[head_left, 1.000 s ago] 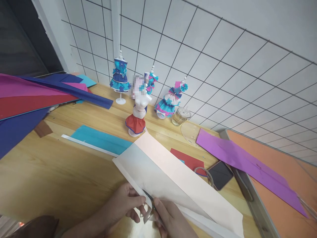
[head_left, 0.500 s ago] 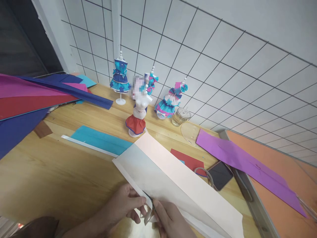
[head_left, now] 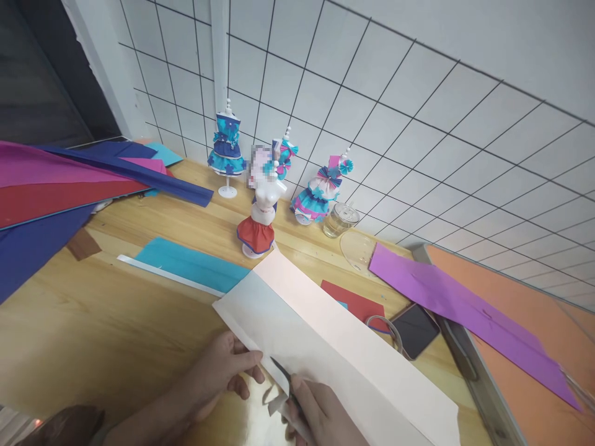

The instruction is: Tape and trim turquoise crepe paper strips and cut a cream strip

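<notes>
A large pale folded sheet (head_left: pixel 288 334), paper or fabric, lies slanted across the table in front of me. My left hand (head_left: pixel 235 365) pinches its near edge between thumb and fingers. Closed round a pair of dark scissors (head_left: pixel 281 370) is my right hand (head_left: pixel 316 409), just to the right. One pointed blade shows on top of the sheet near that edge; the other blade and the handles are mostly hidden. A narrow curled strip (head_left: pixel 277 402) hangs beside the blade. Beyond the sheet stands a small mannequin (head_left: pixel 267 192) in a red skirt.
Dressed mini mannequins (head_left: pixel 227 145) line the tiled wall, with a clear cup (head_left: pixel 341 220) beside them. Coloured sheets (head_left: pixel 60 204) pile up at left, and a teal piece (head_left: pixel 190 263) lies mid-table. At right are a phone (head_left: pixel 415 330), a red piece (head_left: pixel 351 303) and a purple sheet (head_left: pixel 455 316).
My left hand has shifted slightly left and up along the edge, away from the scissors. More of the dark blade shows on top of the sheet. The view has barely moved.
</notes>
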The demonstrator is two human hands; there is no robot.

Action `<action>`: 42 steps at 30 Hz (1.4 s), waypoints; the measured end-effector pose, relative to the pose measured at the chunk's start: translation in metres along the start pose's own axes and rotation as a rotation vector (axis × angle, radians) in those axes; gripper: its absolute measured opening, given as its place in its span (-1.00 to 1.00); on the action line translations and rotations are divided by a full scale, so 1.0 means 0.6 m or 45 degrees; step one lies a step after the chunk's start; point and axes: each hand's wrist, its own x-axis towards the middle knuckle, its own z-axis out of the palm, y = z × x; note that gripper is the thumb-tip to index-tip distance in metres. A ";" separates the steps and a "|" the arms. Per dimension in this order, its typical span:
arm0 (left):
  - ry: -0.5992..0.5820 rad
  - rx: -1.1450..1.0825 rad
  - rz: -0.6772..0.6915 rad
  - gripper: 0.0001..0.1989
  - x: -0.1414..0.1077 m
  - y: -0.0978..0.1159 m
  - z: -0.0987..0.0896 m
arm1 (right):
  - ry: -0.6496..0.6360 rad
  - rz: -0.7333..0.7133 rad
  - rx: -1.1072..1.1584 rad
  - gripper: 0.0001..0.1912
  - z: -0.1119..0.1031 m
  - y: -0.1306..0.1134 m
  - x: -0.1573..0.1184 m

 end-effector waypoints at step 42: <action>-0.055 0.038 -0.004 -0.62 -0.008 -0.001 -0.011 | 0.057 -0.032 -0.303 -0.42 0.017 -0.058 0.000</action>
